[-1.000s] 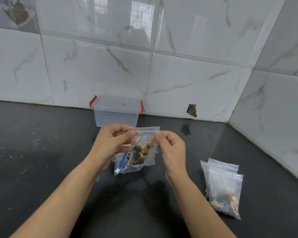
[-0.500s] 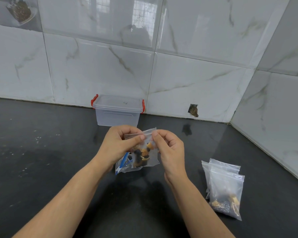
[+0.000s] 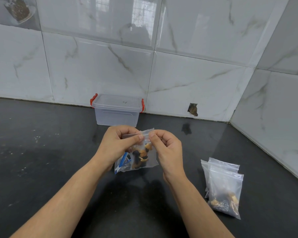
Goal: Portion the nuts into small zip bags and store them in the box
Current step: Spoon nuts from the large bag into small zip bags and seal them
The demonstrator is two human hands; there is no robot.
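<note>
A small clear zip bag with brown and dark nuts hangs above the dark counter, pinched along its top strip by both hands. My left hand grips the strip with thumb and forefinger. My right hand pinches it just to the right, the two thumbs almost touching. Behind the held bag, under my left hand, lies another clear bag with a blue-and-white strip, partly hidden. The clear plastic box with red clips stands lidded against the back wall, just beyond my hands.
Two filled zip bags lie overlapping on the black counter at the right. Tiled walls meet in a corner at the right. A small hole in the tile shows right of the box.
My two hands have moved closer together along the bag's top strip. The bag has sunk slightly lower and its free right end has folded in.
</note>
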